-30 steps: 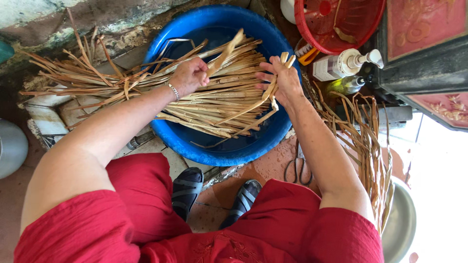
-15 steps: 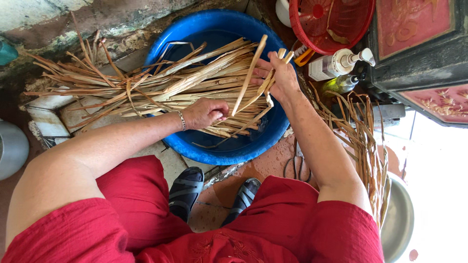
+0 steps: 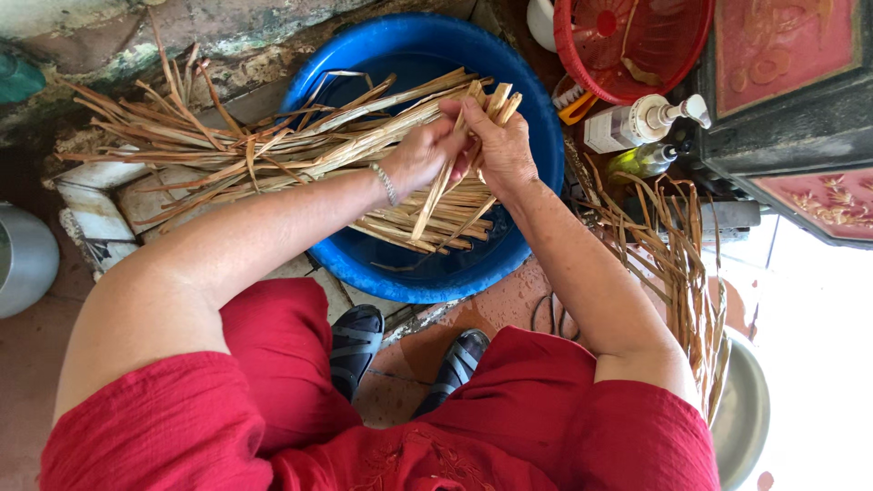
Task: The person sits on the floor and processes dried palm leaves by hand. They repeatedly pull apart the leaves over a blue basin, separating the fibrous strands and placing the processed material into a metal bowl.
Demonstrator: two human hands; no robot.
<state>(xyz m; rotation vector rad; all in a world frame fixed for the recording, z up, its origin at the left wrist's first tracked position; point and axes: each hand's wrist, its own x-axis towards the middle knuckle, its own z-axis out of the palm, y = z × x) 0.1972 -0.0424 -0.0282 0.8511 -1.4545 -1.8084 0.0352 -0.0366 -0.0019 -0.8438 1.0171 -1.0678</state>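
Down on the tiled floor [image 3: 509,309], both hands, left hand [image 3: 423,155] and right hand [image 3: 503,150], close their fingers around long dry tan reed strips [image 3: 273,150], gathering them over the round blue plastic basin [image 3: 527,227], which keeps loose ends contained.

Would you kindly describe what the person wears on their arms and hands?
Both arms are bare from short, loose red sleeves of a crinkled fabric down to the hands. The left hand has a thin silvery beaded bracelet at the wrist. The right hand shows no gloves, rings or watch.
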